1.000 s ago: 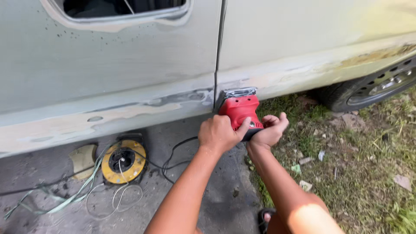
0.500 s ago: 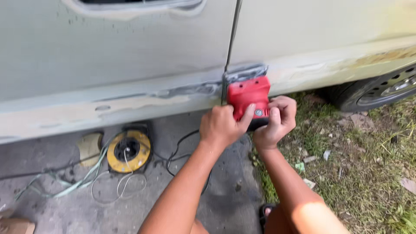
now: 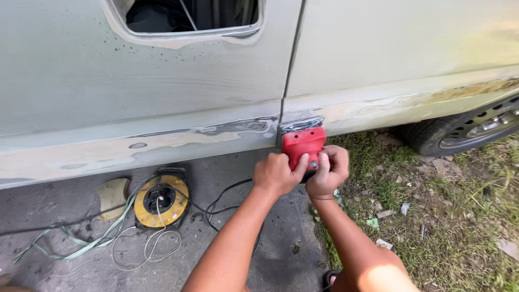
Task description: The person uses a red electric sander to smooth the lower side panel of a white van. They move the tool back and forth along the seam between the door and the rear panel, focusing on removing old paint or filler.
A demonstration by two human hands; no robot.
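Head view shows me a yellow round cable reel (image 3: 161, 200) left of the red plastic power sander (image 3: 303, 145). My left hand (image 3: 277, 174) and right hand (image 3: 327, 172) both grip that sander, pressed against the pale grey-green car panel (image 3: 162, 108).

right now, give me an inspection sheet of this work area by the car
surface: car panel is dull grey-green, with patchy bare and filler-coloured streaks along the lower edge; door gap runs down to the sander
job's things: red sander pressed to the lower edge at the gap
clutter: yellow reel on the concrete, a flat tan piece beside it, pale green strap, litter bits in the grass
grippers: left hand and right hand both grip the sander's rear
cables: black cable runs from the reel toward the hands; white wire loops by the reel
surroundings: tyre at right, window opening above
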